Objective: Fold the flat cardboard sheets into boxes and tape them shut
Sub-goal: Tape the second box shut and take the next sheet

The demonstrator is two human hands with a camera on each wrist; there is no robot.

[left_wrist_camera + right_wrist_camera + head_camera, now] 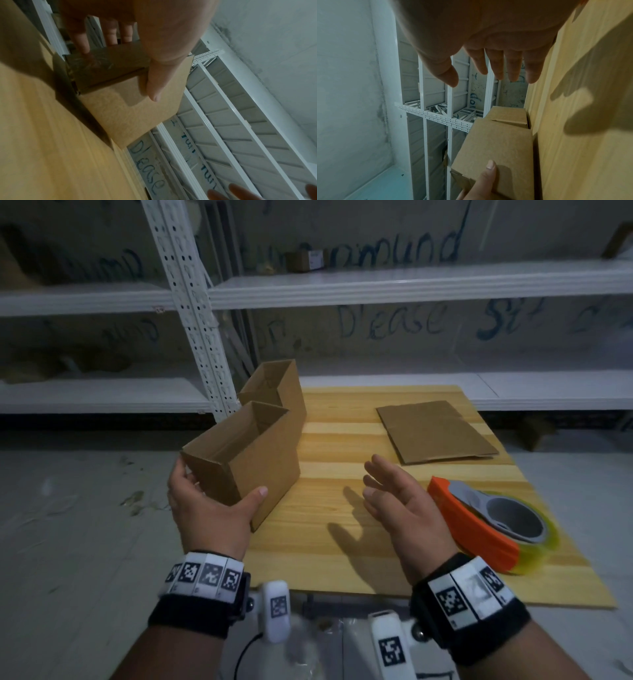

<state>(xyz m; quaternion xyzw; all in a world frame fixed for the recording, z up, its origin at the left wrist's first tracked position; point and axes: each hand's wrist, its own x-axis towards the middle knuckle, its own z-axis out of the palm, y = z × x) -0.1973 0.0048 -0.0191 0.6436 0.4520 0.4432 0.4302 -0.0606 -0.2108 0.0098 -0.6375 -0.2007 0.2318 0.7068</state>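
Note:
An open-topped cardboard box (253, 460) stands tilted at the left edge of the wooden board (342, 508). My left hand (209, 501) grips its near corner, thumb on the side wall and fingers behind; the left wrist view shows the thumb (154, 81) on the box (133, 115) above its taped bottom. A second open box (274, 388) stands just behind the first. My right hand (394, 498) hovers above the board with fingers spread, holding nothing; its fingers (498, 65) are straight. A flat cardboard sheet (435, 429) lies at the far right.
An orange tape dispenser (479, 525) with a clear tape roll lies on the board by my right hand. White metal shelving (376, 285) runs behind the board, with an upright post (191, 313) near the boxes. Grey floor lies to the left.

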